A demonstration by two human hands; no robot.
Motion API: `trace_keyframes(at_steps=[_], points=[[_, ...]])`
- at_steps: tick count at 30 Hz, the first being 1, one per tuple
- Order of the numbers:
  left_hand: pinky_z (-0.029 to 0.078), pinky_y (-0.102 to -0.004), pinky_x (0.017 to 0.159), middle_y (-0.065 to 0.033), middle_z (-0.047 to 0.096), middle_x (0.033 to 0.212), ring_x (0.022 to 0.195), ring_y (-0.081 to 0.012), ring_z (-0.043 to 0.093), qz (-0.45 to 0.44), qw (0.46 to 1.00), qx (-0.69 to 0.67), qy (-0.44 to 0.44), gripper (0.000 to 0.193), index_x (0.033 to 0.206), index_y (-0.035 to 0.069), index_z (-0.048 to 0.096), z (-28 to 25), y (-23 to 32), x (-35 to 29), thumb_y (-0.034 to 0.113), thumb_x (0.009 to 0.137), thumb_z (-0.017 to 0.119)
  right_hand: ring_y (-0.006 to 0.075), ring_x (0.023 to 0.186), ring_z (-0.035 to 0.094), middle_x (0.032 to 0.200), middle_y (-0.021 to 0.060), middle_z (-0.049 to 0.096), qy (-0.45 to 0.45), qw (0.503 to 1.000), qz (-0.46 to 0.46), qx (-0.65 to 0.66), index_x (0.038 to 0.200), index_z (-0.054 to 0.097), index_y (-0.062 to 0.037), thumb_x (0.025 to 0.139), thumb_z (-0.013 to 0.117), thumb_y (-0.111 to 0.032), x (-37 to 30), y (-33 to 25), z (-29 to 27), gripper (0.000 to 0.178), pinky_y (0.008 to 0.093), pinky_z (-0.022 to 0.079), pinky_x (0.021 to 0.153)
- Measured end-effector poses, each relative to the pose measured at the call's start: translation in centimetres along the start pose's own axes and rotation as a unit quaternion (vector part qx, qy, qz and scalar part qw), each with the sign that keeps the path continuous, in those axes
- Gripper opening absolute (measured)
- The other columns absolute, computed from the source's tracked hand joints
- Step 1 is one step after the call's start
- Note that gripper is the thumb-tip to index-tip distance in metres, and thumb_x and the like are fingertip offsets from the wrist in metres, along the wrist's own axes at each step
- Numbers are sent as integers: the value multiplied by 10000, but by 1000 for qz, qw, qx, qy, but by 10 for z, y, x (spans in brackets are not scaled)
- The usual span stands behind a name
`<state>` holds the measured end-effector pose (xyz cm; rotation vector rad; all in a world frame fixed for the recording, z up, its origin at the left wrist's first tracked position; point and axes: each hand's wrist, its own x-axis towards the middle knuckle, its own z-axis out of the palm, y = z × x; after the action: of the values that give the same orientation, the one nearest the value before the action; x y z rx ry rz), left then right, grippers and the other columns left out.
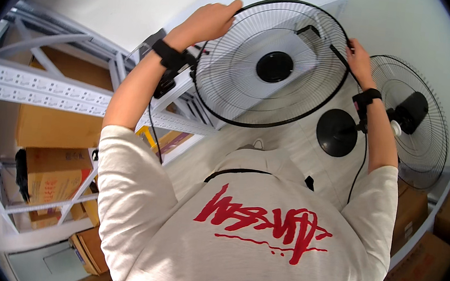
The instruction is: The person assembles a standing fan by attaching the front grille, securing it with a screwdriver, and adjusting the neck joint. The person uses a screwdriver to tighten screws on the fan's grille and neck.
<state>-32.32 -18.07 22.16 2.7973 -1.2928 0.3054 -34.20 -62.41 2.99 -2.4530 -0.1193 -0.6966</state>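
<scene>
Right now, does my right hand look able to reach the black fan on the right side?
Probably not without letting go: the right hand grips the rim of the wire grille. The black fan appears close beside that hand.

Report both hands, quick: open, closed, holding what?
Left hand: closed, holding the black rim of the round wire fan guard at its upper left.
Right hand: closed, holding the same guard's rim at its right side.

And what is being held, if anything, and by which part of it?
The grille, by its black rim: left grip at the upper left, right grip at the right side.
</scene>
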Motion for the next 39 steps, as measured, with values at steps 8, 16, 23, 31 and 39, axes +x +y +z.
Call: trace_keyframes(at_steps=[8,16,23,31,39], points=[[473,-483,597,-182,631,722,696,-380,621,-12,999,22,-24,183,1110,66,456,3,-1,4,124,941,497,381,878,599,966,159,631,-60,997,-51,21,1017,515,-31,918,612,-184,0,-28,-16,206,427,489,744],[463,-483,599,-188,612,700,677,-394,607,-14,1000,-2,-17,158,1082,70,452,4,-5,5,133,949,512,374,854,617,950,157,648,-37,998,-44,-2,999,544,-31,911,627,-206,6,-37,-18,213,428,496,727],[477,-476,610,-182,625,722,703,-379,619,0,999,-17,-32,173,1094,70,465,1,5,9,125,935,508,401,853,627,936,199,662,-41,999,-18,-13,1006,575,-17,905,627,-201,6,-25,-6,217,454,500,739],[464,-451,612,-186,607,733,697,-380,600,24,999,-34,-34,178,1071,63,453,-7,15,13,117,928,545,436,870,621,925,223,669,-44,999,-11,-18,1033,578,-3,919,604,-191,7,-19,9,221,480,500,754],[478,-458,642,-168,627,797,741,-370,613,46,998,-18,-25,215,1080,65,458,-6,14,11,114,908,576,254,672,639,785,164,646,-163,976,59,133,954,548,6,906,646,-193,10,-7,6,227,358,515,662]])
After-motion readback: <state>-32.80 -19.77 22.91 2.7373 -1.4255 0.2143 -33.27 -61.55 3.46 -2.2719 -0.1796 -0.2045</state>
